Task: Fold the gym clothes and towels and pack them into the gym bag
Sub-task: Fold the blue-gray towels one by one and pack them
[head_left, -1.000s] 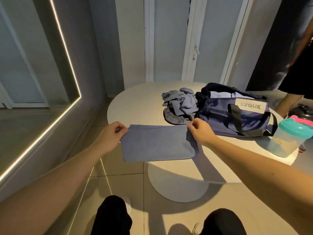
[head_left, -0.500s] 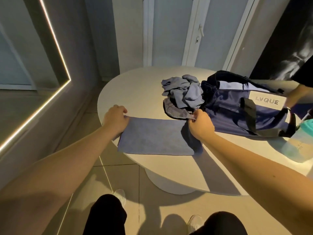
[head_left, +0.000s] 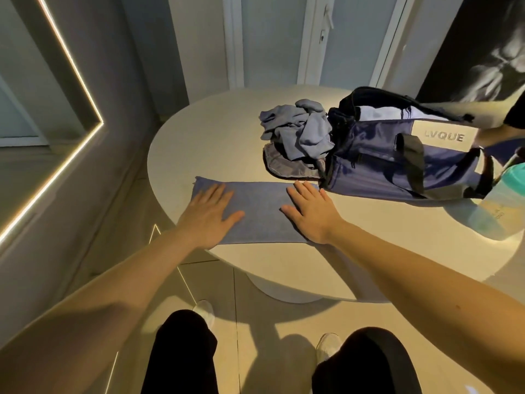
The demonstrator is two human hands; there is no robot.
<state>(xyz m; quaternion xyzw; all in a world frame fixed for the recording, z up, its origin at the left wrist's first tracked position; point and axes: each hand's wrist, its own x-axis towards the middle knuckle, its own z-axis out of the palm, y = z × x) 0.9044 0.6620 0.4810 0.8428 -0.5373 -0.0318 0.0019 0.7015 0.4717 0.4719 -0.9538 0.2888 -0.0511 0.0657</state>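
A blue rectangular terry towel (head_left: 261, 209), folded into a long flat band, lies along the near-left rim of the round white counter (head_left: 199, 143). Both hands rest palm-down on it with fingers straight and spread, gripping nothing: the left hand (head_left: 208, 214) covers the towel's left end at the counter's edge, and the right hand (head_left: 311, 211) presses its right end, with bare cloth showing between them. Just beyond the right hand's fingertips stands a navy fabric gym bag (head_left: 377, 160) with black straps and a pale label reading "LVQUE"; its top gapes open and something pale shows inside. Leaning against the bag's left end, behind the towel and apart from it, is a crumpled heap of grey-blue gym clothes (head_left: 295, 129) lying on a darker grey piece. At the right edge of the view, near the bag's far end, stands a translucent shaker bottle with a teal lid (head_left: 502, 200). Below the counter, the person's black trousers (head_left: 181, 354) and white shoes show above the pale tiled floor (head_left: 261, 331), and a lit strip (head_left: 68, 64) frames the wall panel on the left.
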